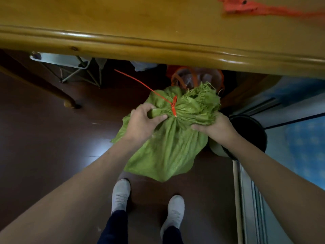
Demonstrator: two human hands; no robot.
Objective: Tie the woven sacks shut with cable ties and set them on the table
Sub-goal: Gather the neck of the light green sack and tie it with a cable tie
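A green woven sack hangs in front of me above the dark floor, below the table's front edge. Its neck is gathered and cinched by a red cable tie, whose long tail sticks out up and to the left. My left hand grips the bunched fabric just left of the tie. My right hand holds the frayed sack mouth from underneath, right of the tie. On the wooden table, at the far right, lies a bundle of red cable ties, blurred.
Under the table stand a folding metal frame and an orange-rimmed clear container. A dark round bin sits right of the sack. A table leg is at left. A sliding door track runs at right. My shoes are below.
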